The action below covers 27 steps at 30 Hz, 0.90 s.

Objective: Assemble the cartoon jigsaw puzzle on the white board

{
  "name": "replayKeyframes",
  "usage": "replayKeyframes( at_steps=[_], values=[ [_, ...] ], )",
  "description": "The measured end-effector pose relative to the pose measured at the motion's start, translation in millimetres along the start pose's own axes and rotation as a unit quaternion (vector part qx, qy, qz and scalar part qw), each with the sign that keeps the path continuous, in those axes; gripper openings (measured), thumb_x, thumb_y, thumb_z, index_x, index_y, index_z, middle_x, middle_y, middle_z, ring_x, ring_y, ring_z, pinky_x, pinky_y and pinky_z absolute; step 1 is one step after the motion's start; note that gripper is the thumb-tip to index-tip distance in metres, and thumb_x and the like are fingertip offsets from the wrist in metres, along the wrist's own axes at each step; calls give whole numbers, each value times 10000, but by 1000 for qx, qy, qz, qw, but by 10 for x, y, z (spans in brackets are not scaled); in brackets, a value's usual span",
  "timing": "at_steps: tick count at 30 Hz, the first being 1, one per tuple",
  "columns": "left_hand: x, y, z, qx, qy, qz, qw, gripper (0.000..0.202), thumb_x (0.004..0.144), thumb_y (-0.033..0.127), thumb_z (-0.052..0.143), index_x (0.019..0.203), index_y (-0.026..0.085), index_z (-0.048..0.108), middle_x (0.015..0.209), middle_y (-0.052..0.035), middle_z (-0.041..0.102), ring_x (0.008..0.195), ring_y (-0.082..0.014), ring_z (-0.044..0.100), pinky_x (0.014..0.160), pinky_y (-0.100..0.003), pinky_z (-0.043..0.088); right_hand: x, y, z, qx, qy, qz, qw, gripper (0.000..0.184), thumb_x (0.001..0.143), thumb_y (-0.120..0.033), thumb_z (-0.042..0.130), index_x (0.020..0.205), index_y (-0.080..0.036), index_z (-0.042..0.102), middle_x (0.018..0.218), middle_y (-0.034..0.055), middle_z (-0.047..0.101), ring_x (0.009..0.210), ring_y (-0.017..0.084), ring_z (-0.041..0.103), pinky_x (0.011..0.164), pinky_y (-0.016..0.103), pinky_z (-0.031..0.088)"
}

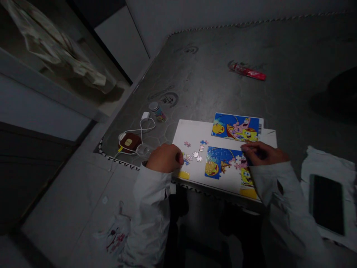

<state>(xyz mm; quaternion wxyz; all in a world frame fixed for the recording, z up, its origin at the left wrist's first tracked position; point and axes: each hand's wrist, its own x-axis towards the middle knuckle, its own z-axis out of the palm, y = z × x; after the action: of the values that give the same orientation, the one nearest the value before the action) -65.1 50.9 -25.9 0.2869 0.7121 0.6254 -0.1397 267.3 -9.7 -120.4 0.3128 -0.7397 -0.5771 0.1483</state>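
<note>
Right of the frame's centre, the right hand (263, 153) bends over the upper right edge of a part-built jigsaw (212, 156), its thumb and forefinger brought close together; whether a piece is pinched there I cannot tell. Left of it, the left hand (164, 158) is curled, its fingertips beside a small heap of loose pieces (195, 154), and whether it grips one is too dark to say. The jigsaw's left part, blue with a burger, looks joined; a pale gap runs through its lower middle, and part of the right side is hidden by the right hand. So much of the picture seems done, with the middle left to fill and only a few loose pieces in sight. All this lies on a white board (192, 128), a printed picture card (237, 126) at its upper right. Farther out, at centre left, are a lidded jar (157, 111), a clear cup (143, 149) and a brown case (130, 142) with a white cable (141, 131); a red packet (248, 71) lies at upper right, a phone (327, 203) at lower right.
</note>
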Motion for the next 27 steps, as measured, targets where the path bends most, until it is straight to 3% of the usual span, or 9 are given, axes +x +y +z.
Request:
replayKeyframes(
  at_steps=[5,13,18,23,27],
  values=[
    [19,7,8,-1,12,13,1000,291,826,49,847,1039,242,890,1013,-28,896,999,-253,823,894,-350,554,8,25,-3,-4,-7,-3,1000,349,1031,-609,726,1128,-316,888,943,40,845,732,274,708,692,412,490],
    [35,2,-8,26,9,4,1000,276,894,84,830,1053,280,942,1136,-47,911,1140,-289,835,1018,-381,596,9,0,-14,2,-17,4,1000,369,1027,-629,716,1141,-325,891,939,40,841,806,303,746,737,428,505],
    [-7,21,-26,55,12,3,998,237,883,152,890,1031,328,945,1268,-44,885,1244,-333,801,1049,-421,598,9,-59,-30,12,-10,14,1000,318,999,-548,745,1106,-293,902,911,66,839,839,332,764,784,467,521],
    [-54,55,-48,39,-5,8,999,205,909,119,842,994,291,911,1143,-17,903,1151,-305,820,985,-401,580,11,-76,-29,17,-8,24,1000,326,980,-557,760,1101,-293,907,918,71,840,853,339,760,780,470,511],
    [-61,87,-67,-9,9,53,999,196,933,130,874,1086,252,881,1125,-13,905,1089,-246,824,941,-343,555,4,-65,-23,11,-5,32,999,348,976,-596,762,1102,-305,907,922,48,840,824,301,748,760,428,507]
  ],
)
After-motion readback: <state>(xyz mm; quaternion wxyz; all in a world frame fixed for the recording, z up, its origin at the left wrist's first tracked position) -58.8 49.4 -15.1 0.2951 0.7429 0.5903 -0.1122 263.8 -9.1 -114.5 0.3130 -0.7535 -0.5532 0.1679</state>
